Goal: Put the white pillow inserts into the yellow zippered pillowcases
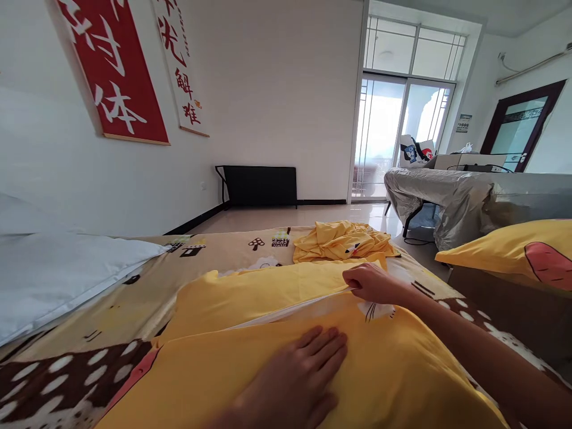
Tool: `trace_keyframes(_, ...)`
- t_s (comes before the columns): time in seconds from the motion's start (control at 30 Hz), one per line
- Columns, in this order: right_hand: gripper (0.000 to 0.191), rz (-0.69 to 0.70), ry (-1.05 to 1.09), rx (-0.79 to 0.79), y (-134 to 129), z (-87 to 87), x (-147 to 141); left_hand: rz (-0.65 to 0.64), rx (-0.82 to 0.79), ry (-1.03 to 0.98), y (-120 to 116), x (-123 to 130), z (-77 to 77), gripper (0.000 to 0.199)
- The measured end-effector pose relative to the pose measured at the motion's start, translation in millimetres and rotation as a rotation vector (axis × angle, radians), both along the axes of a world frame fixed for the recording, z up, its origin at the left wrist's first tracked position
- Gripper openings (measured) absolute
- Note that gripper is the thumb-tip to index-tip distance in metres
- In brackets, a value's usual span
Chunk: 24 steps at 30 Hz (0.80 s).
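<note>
A yellow pillowcase [214, 357] with a printed pattern lies across the bed in front of me. White fabric [286, 313] shows in a long slit along its far side, below a yellow flap [268, 289]. My left hand [299, 372] rests flat on the yellow cloth, palm down, fingers stretched out. To its right and farther off, my right hand [364, 282] is closed on the edge of the pillowcase at the right end of the slit, thumb and fingers pinched together. What lies under the near cloth is mostly hidden.
A crumpled yellow cloth [344, 241] lies at the bed's far edge. A white pillow [80, 268] is at the left. Another yellow pillow [504, 250] sits at the right, near a plastic-covered table [465, 190]. A black folded frame [261, 186] leans on the wall.
</note>
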State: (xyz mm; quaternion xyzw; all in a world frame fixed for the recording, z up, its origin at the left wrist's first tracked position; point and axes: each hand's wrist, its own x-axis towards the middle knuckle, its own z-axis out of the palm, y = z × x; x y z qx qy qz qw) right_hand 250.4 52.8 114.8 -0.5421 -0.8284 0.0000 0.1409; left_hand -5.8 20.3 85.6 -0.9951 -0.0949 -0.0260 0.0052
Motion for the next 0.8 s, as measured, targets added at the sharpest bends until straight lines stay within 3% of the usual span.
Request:
trace_keyframes(0.1, 0.015, -0.102, -0.278, 0.283, -8, -3.6, -11, 0.037, -0.039, -0.037, 2, 10, 9.8, 0.058)
trace_keyframes(0.23, 0.022, -0.333, -0.385, 0.416, -11, -5.1, -21, 0.113, -0.016, -0.104, 20, 35, 19.7, 0.053)
trace_keyframes(0.3, 0.025, -0.444, -0.369, 0.402, -9, -7.9, -20, 0.139, -0.011, -0.106, 36, 49, 18.2, 0.054)
trace_keyframes(0.47, 0.021, -0.574, -0.4, 0.133, 3, -22.2, -3, 0.127, -0.12, -0.041, 65, 74, -2.9, 0.059)
trace_keyframes(0.57, 0.023, -0.708, -0.342, 0.216, 4, -18.4, 6, 0.128, -0.045, -0.009, 68, 81, -18.5, 0.042)
trace_keyframes(0.67, 0.025, -0.754, -0.208, 0.369, -4, -6.0, 6, 0.132, 0.023, -0.006, 66, 87, -25.7, 0.029)
trace_keyframes(0.8, 0.036, -0.715, 0.027, 0.445, -13, 1.2, 2, 0.14, 0.053, -0.051, 66, 103, -9.6, 0.027)
